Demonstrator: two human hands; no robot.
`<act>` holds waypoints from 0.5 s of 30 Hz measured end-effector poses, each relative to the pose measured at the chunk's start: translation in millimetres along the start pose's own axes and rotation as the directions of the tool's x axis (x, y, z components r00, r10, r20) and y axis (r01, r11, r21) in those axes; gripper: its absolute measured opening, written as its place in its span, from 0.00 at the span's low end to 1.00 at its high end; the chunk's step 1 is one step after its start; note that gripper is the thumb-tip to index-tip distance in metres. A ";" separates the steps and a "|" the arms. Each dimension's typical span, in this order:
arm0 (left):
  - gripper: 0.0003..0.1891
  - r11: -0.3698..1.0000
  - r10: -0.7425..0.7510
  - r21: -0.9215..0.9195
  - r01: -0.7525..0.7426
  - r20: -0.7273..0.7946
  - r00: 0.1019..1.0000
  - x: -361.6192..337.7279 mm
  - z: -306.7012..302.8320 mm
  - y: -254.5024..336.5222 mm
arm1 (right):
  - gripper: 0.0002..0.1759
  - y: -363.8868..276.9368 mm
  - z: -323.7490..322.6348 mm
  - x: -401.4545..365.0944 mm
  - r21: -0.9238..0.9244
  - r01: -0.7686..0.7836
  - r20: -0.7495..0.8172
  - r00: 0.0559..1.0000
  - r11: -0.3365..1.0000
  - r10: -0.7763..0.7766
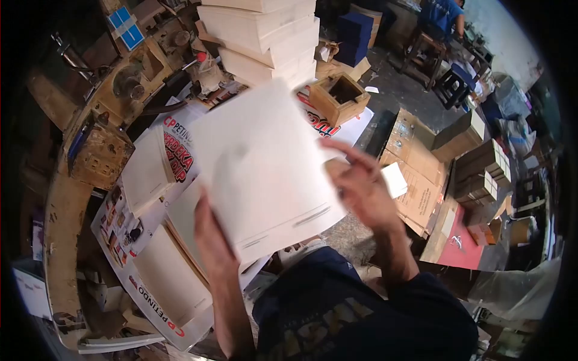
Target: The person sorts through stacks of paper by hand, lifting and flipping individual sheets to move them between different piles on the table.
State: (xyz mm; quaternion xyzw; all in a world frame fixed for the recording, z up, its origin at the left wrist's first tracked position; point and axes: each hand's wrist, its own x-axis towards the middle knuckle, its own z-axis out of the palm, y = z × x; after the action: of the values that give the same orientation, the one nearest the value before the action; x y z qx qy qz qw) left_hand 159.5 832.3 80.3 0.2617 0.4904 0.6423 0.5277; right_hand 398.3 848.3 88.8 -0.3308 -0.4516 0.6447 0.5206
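Observation:
A sheaf of white paper (259, 162) is held up in front of me, tilted, with short printed lines along its near edge. My left hand (215, 240) grips its left side, thumb lying along the edge. At the right edge, the curled fingers of my right hand (364, 192) close on the sheaf, slightly smeared by motion. Below and to the left, more paper piles lie on a printed banner (120, 231): one pile (147, 171) farther away and another (171, 274) close to my left forearm.
A tall stack of paper blocks (265, 36) rises behind the sheaf, beside a wooden box (328, 105). Worn machinery (99, 147) stands at left. To the right are flattened cardboard (415, 180), bundled blocks (481, 162) and a red board (460, 243). A person (442, 15) works at far right.

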 end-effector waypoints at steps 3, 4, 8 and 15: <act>0.21 0.996 0.031 -0.083 -0.009 0.272 0.962 24.9 32.8 -45.4 | 0.23 -6.4 -33.4 -2.2 0.123 0.004 -0.529 0.846 0.992 0.062; 0.21 0.999 -0.010 -0.048 0.025 0.284 0.959 17.9 52.1 -41.9 | 0.24 -30.3 -41.2 -10.6 0.024 -0.141 -0.242 0.960 0.990 0.143; 0.19 0.979 0.023 -0.203 0.028 0.245 0.969 13.6 93.2 -55.7 | 0.23 -22.6 -56.2 -19.3 -0.374 0.026 -0.354 0.920 0.927 -0.169; 0.20 0.201 0.126 0.688 -0.697 0.688 0.715 24.9 122.9 -101.5 | 0.26 -67.2 -111.8 -17.0 -0.683 0.043 -0.492 0.711 0.729 -0.503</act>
State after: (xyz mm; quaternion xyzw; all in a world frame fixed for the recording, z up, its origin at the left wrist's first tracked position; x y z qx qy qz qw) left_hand 299.6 895.2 30.8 0.7903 0.5163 0.2753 0.1818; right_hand 527.7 861.8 108.7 -0.6099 -0.4764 0.2098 0.5976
